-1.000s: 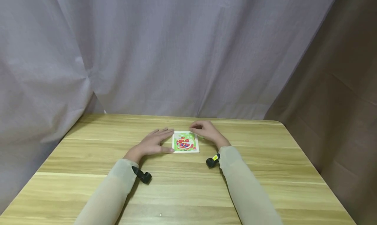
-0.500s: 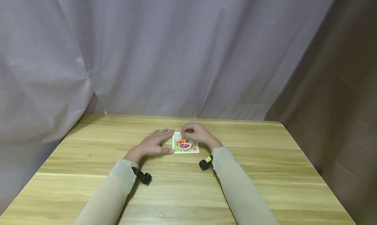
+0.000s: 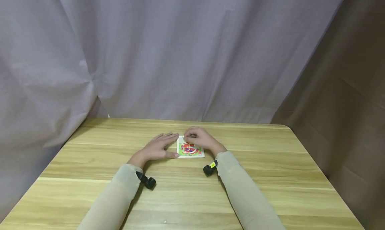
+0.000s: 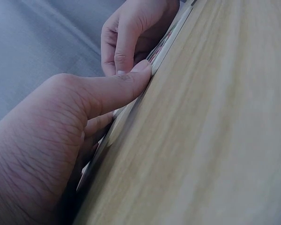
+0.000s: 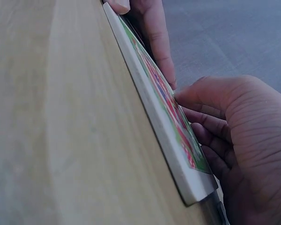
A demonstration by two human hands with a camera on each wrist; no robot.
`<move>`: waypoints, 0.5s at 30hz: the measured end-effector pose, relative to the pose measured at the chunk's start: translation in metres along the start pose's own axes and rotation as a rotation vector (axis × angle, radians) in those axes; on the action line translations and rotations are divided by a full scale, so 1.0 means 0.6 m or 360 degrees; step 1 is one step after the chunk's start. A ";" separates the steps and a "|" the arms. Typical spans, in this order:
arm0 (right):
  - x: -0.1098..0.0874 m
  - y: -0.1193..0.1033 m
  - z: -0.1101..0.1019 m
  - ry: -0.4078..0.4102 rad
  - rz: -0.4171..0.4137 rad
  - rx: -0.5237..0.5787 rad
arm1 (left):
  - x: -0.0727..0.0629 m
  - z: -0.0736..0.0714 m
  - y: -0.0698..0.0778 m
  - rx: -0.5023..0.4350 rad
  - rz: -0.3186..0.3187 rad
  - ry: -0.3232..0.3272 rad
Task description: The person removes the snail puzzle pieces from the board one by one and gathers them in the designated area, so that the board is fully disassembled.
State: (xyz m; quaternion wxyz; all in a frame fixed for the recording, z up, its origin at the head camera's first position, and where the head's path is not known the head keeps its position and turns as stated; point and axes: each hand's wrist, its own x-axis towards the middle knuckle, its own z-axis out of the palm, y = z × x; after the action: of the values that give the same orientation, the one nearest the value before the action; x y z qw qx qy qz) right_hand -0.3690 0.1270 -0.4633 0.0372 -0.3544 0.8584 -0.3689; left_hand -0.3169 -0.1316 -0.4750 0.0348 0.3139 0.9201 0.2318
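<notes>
A grey curtain [image 3: 156,56] hangs beyond the hands, and a wood-grain table [image 3: 180,200] spreads beneath them, reaching back along both pale sleeves [image 3: 243,186]. The left hand [image 3: 157,148] has its fingers extended and its thumb spread away from them, touching the left edge of the board, while the right hand [image 3: 202,139] bends its fingers and thumb down onto the board's far part, though whether they pinch anything cannot be told. Between the hands lies that white-bordered picture board [image 3: 190,150], flat, its print red and green, and a small black camera [image 3: 209,170] sits at the right wrist.
</notes>
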 end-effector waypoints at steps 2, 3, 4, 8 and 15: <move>0.001 -0.001 0.000 0.0008 0.0003 0.0001 | 0.001 -0.001 -0.002 0.0007 -0.0001 -0.0002; 0.002 -0.002 0.000 0.0013 0.0006 -0.0001 | 0.001 -0.002 -0.003 0.0012 0.0000 0.0001; 0.003 -0.003 0.001 0.0018 0.0010 -0.0004 | 0.000 -0.003 -0.003 0.0015 -0.0002 0.0000; 0.006 -0.005 0.004 0.0028 0.0034 0.0012 | -0.002 -0.007 -0.003 0.0013 -0.0006 -0.0006; 0.006 -0.004 0.004 0.0039 0.0079 0.0050 | -0.001 -0.003 -0.003 0.0005 -0.0033 -0.0008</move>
State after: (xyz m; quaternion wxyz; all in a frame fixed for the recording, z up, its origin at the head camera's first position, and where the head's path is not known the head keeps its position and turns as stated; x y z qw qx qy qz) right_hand -0.3691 0.1221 -0.4629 0.0413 -0.3277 0.8615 -0.3856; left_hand -0.3177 -0.1340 -0.4743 0.0390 0.3051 0.9235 0.2290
